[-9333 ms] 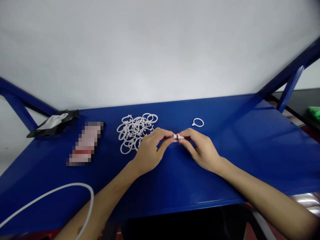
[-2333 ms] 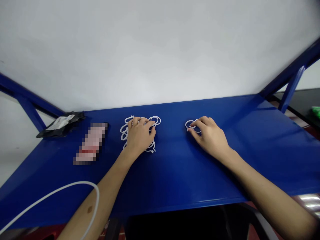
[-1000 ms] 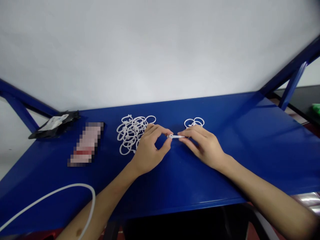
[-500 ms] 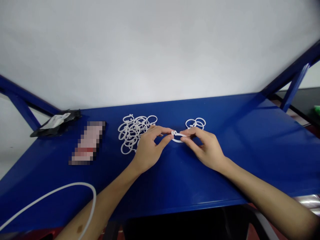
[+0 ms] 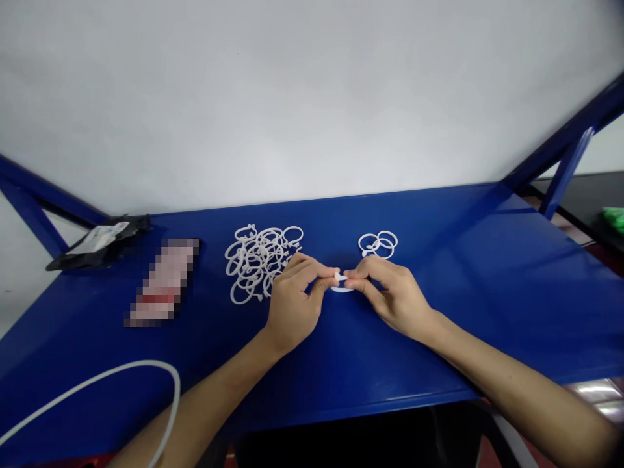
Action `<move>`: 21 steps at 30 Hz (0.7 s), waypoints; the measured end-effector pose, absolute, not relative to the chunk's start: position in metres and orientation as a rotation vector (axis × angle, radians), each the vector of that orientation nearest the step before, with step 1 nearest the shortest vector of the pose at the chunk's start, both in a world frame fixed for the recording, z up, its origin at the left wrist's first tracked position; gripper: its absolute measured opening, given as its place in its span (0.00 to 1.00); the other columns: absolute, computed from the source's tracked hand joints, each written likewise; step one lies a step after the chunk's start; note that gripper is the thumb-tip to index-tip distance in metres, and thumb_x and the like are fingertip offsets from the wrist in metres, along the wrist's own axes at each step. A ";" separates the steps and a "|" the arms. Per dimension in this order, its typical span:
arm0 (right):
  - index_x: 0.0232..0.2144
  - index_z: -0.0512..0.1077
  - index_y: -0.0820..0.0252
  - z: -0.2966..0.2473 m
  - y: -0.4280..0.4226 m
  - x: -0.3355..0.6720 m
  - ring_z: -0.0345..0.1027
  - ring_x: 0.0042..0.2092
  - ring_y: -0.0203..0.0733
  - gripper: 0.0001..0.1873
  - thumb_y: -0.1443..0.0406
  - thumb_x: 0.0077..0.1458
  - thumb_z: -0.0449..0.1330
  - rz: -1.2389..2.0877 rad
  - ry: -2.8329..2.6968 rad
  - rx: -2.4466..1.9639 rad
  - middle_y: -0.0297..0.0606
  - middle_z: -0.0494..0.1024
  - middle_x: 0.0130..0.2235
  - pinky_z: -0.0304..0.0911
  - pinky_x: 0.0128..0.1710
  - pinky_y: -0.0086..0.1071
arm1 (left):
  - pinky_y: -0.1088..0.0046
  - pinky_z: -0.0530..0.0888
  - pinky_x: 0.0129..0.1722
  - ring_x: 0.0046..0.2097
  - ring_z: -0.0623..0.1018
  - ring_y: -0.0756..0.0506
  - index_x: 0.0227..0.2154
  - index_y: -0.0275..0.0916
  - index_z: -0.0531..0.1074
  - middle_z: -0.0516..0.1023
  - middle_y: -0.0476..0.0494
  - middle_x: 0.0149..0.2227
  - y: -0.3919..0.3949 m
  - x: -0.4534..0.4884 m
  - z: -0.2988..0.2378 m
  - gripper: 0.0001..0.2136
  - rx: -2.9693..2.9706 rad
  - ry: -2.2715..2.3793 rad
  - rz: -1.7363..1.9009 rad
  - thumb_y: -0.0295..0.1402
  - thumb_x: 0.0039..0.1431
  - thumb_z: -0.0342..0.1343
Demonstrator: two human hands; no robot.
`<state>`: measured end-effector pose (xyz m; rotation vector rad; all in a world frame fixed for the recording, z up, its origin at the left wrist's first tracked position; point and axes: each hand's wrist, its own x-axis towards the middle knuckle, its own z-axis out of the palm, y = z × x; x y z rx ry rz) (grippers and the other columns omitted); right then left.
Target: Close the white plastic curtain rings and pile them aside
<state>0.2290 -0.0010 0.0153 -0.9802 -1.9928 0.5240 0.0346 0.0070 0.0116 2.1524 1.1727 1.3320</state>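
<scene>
Both of your hands work above the blue table (image 5: 463, 279), near its middle. Your left hand (image 5: 295, 296) pinches one end of a white plastic ring (image 5: 342, 290) between thumb and forefinger; your right hand (image 5: 397, 296) pinches the same ring just to the right, so your fingertips nearly meet. Its curve shows below your fingers, but you hide too much of the ends to tell whether they are joined.

Just left of and beyond your left hand lies a tangled pile of white rings (image 5: 263, 250). On the far side of your right hand, three overlapping rings (image 5: 377, 244) lie flat in a small group, well apart from that pile.

Farther left you have a pixelated pink rectangular item (image 5: 163, 279), and at the far left a black package (image 5: 100, 242) with a pale label. A white cable (image 5: 146, 363) loops in from the near left and crosses your left forearm.
</scene>
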 end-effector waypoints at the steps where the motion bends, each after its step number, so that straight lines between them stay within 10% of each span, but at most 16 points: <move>1: 0.34 0.73 0.57 0.015 -0.001 0.229 0.74 0.35 0.40 0.10 0.63 0.68 0.55 0.510 -2.007 -0.978 0.37 0.79 0.33 0.70 0.37 0.34 | 0.66 0.75 0.37 0.36 0.76 0.46 0.32 0.43 0.77 0.81 0.50 0.31 0.008 0.034 0.011 0.06 2.164 1.162 1.331 0.28 0.64 0.58; 11: 0.38 0.72 0.56 0.009 0.016 0.240 0.73 0.41 0.44 0.07 0.61 0.67 0.56 0.194 -2.103 -1.313 0.41 0.79 0.41 0.69 0.39 0.37 | 0.54 0.70 0.52 0.49 0.72 0.36 0.45 0.41 0.76 0.80 0.41 0.44 0.042 0.002 0.012 0.09 2.693 1.547 0.878 0.32 0.65 0.56; 21: 0.43 0.74 0.58 0.006 0.025 0.253 0.68 0.45 0.51 0.09 0.61 0.63 0.60 -0.004 -2.115 -1.565 0.45 0.75 0.44 0.69 0.36 0.41 | 0.47 0.65 0.52 0.53 0.67 0.30 0.32 0.39 0.74 0.72 0.34 0.49 0.053 -0.010 -0.003 0.04 2.636 1.827 0.648 0.33 0.60 0.58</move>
